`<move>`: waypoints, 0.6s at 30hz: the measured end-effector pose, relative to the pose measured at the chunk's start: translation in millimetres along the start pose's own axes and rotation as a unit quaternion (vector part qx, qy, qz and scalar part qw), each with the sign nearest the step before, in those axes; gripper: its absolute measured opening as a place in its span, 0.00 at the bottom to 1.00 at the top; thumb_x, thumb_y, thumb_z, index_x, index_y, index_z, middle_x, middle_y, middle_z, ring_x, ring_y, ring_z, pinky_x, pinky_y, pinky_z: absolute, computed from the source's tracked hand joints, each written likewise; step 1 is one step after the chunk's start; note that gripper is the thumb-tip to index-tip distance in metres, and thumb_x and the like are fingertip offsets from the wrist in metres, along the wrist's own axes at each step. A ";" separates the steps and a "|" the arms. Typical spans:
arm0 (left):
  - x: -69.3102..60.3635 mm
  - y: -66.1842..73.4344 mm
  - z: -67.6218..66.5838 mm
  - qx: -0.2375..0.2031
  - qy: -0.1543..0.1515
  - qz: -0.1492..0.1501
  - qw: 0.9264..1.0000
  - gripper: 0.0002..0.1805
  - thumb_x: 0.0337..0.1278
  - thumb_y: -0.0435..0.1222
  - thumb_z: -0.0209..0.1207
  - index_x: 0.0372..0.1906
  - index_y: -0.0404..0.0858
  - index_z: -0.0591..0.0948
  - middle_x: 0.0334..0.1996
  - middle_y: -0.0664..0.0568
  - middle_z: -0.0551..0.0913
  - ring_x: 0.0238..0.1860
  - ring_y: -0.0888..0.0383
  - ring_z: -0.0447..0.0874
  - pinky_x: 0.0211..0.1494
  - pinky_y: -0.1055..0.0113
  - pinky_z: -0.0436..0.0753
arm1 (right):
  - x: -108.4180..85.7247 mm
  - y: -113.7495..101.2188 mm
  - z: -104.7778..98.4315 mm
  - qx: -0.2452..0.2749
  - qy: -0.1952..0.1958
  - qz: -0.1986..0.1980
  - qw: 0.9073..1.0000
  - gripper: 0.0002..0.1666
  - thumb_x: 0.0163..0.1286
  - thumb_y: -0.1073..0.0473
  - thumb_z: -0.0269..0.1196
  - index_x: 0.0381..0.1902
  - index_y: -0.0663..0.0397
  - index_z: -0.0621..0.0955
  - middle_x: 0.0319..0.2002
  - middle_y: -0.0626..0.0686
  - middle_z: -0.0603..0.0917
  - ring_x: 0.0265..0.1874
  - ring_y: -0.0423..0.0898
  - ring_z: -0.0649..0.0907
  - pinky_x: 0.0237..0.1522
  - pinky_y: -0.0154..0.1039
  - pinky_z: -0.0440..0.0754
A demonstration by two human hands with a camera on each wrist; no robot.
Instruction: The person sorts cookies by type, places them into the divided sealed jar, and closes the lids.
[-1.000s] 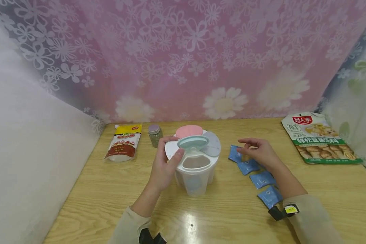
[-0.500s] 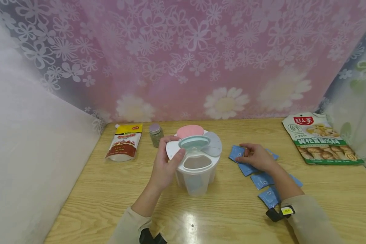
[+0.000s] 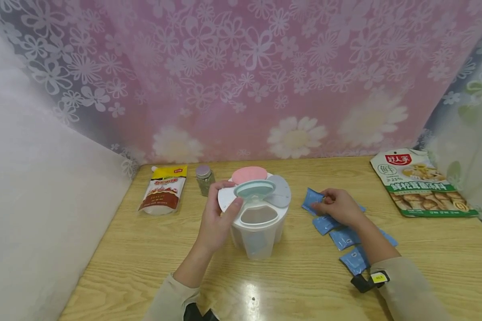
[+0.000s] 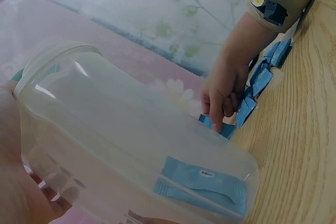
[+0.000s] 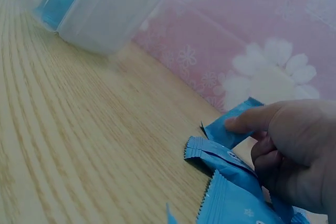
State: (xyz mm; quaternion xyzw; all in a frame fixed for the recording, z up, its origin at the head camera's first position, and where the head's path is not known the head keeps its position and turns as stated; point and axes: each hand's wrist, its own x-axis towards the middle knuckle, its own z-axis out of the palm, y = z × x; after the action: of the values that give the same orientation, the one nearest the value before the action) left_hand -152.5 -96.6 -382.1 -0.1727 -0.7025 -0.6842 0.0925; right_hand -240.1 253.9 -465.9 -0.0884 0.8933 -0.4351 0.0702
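A clear plastic container point(image 3: 261, 243) stands on the table. Its white lid carries pink, grey-blue, white and mint-green flaps; the green flap point(image 3: 255, 189) is raised above an opening. My left hand point(image 3: 217, 220) grips the lid's left side, thumb beside the raised flap. Through the wall, the left wrist view shows a blue sachet point(image 4: 205, 184) lying at the bottom. To the right, my right hand point(image 3: 341, 207) pinches the farthest blue sachet point(image 3: 312, 199) between thumb and fingers; one end is tilted up. Several more blue sachets point(image 3: 345, 237) lie in a row under the right hand and forearm.
At the back left are a yellow, white and brown pouch point(image 3: 164, 189) and a small jar point(image 3: 205, 179) with a purple cap. A large green and white food bag point(image 3: 423, 183) lies at the right. A pink flowered curtain point(image 3: 241, 89) borders the table's back.
My right hand has come down onto the farthest sachet and now pinches it, lifting one end a little. The left hand keeps its hold on the container.
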 end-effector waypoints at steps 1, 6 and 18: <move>-0.1 -0.1 0.0 0.000 0.000 0.001 1.000 0.21 0.68 0.33 0.54 0.61 0.35 0.64 0.58 0.47 0.72 0.54 0.57 0.75 0.55 0.68 0.79 | 0.4 0.1 0.1 0.013 0.001 0.008 1.000 0.25 0.66 0.45 0.68 0.42 0.62 0.76 0.19 0.44 0.62 0.19 0.39 0.65 0.28 0.35 0.69; -0.7 -0.9 0.0 -0.001 0.000 0.002 1.000 0.21 0.68 0.33 0.54 0.61 0.35 0.65 0.58 0.47 0.72 0.53 0.57 0.76 0.54 0.68 0.80 | 1.4 -2.1 -0.4 0.064 0.007 0.033 0.997 0.24 0.67 0.43 0.67 0.38 0.61 0.77 0.17 0.42 0.60 0.16 0.39 0.64 0.21 0.36 0.68; -0.1 -2.7 -0.8 0.005 -0.007 0.009 1.000 0.21 0.68 0.34 0.54 0.61 0.36 0.65 0.57 0.45 0.73 0.53 0.55 0.76 0.54 0.66 0.80 | -8.1 -36.2 -9.1 0.140 -0.007 0.023 0.990 0.25 0.69 0.46 0.65 0.44 0.65 0.74 0.15 0.42 0.62 0.16 0.39 0.65 0.23 0.40 0.70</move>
State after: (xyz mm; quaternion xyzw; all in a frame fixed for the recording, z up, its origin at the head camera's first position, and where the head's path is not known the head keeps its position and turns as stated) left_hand -153.5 -97.5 -384.6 -0.1828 -0.7050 -0.6786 0.0946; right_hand -230.6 240.8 -431.3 -0.0599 0.8251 -0.5532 0.0981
